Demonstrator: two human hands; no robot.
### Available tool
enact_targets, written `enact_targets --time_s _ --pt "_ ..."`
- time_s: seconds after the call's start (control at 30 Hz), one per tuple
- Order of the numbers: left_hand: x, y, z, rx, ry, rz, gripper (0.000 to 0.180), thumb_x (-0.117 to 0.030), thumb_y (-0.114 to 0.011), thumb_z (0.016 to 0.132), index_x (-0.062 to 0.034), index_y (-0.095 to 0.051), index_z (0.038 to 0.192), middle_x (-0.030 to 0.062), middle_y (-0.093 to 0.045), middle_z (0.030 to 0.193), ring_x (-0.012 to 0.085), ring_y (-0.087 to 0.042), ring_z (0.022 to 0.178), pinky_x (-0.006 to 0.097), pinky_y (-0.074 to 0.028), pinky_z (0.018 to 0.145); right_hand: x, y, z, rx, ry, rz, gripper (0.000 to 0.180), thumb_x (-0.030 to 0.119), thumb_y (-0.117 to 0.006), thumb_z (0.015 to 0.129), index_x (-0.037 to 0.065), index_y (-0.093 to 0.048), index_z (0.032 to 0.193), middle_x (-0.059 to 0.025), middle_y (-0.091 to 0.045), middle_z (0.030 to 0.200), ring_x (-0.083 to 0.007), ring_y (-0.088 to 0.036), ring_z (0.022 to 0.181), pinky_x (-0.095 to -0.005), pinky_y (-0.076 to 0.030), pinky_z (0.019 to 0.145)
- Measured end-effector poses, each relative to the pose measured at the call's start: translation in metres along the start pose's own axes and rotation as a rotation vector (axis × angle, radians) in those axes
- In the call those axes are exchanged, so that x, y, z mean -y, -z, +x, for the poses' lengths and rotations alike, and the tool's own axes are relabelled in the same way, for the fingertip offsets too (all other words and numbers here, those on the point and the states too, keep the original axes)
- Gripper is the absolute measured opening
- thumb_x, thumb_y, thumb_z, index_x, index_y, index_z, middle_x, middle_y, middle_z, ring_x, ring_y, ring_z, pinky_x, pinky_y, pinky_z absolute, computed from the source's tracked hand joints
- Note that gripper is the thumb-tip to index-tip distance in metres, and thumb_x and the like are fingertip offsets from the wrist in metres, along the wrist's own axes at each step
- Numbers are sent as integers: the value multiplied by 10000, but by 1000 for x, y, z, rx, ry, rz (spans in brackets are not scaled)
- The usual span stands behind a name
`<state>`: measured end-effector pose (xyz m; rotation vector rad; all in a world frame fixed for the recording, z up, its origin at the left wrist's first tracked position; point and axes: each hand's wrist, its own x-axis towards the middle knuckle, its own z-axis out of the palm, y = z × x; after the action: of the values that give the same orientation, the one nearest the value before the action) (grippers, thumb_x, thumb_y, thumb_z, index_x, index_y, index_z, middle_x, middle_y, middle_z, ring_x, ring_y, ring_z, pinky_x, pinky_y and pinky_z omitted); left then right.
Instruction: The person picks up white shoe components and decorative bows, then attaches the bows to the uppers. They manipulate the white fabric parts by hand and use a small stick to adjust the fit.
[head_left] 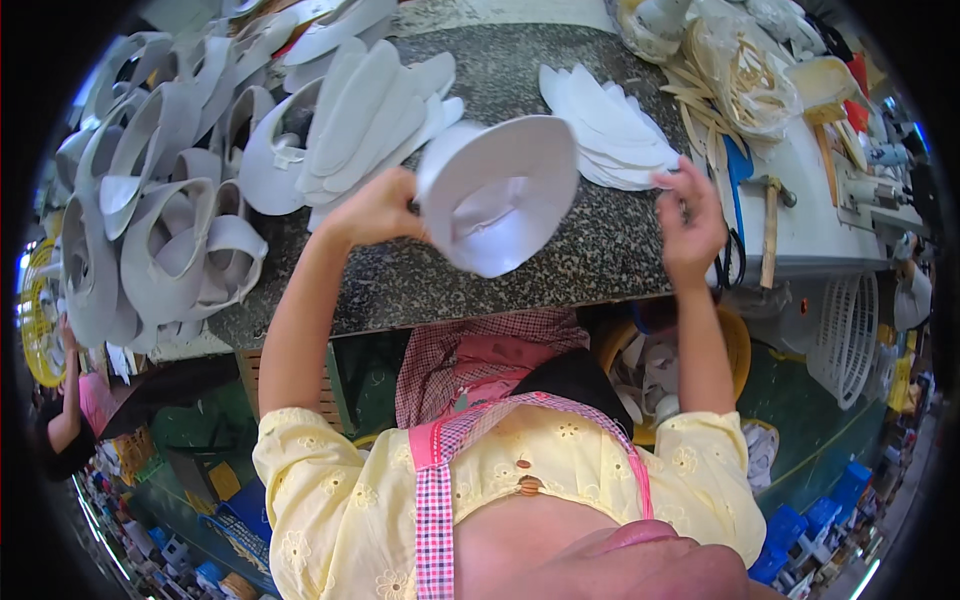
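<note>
My left hand grips the left side of a white shoe upper, thumb against its wall. The upper is held above the speckled stone worktop, its hollow inside facing me. My right hand is at the right, fingers bent and apart, with its fingertips by the edge of a fanned stack of white insole-shaped pieces. Whether they touch the stack I cannot tell. Left of the upper lies another fanned stack of white insole-shaped pieces.
Many pale shoe uppers are heaped at the left. To the right are a hammer, a blue-handled tool and a plastic bag of beige strips. Below the worktop stands a yellow tub of white pieces. Another person is at far left.
</note>
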<state>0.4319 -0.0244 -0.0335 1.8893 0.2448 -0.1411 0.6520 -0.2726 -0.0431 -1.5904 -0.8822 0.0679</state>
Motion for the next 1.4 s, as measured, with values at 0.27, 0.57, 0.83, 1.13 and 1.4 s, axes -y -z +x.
enact_targets --time_s 0.27,0.57,0.83,1.13,1.4 --pt "-2 -7 -5 -20 74 -232 206 -8 -693 634 -14 -649 836 26 -648 769 86 -564 726 247 -442 699 -113 71 108 116 -65 -805 248 206 -592 728 84 -623 942 -93 -628 840 -235 -588 769 -332 -455 696" --pt "16 -18 -37 -202 80 -176 216 -73 -704 633 -25 -643 835 56 -643 803 123 -575 743 262 -445 729 -69 62 96 277 -153 -379 128 118 -594 786 24 -597 872 2 -571 693 -80 -464 595 -232 -383 543" --pt "4 -18 -37 -229 -18 -25 302 -169 -758 574 -37 -625 811 54 -624 786 163 -582 770 287 -445 732 -81 25 124 312 -106 -383 302 66 -509 805 33 -565 1100 2 -605 838 -40 -513 706 -182 -398 636" --pt "22 -27 -47 -211 -99 -199 217 -50 -738 599 -31 -611 774 62 -615 783 178 -588 805 313 -455 749 -96 74 119 374 -523 -507 350 86 -490 738 73 -591 1073 -3 -592 753 -62 -458 562 -211 -376 524" --pt "21 -23 -45 -190 37 -241 307 -26 -767 516 -48 -589 765 71 -626 825 231 -590 924 340 -294 947 -76 64 123 319 531 -883 297 133 -585 747 75 -575 1038 -125 -594 794 -269 -572 737 -320 -451 701"
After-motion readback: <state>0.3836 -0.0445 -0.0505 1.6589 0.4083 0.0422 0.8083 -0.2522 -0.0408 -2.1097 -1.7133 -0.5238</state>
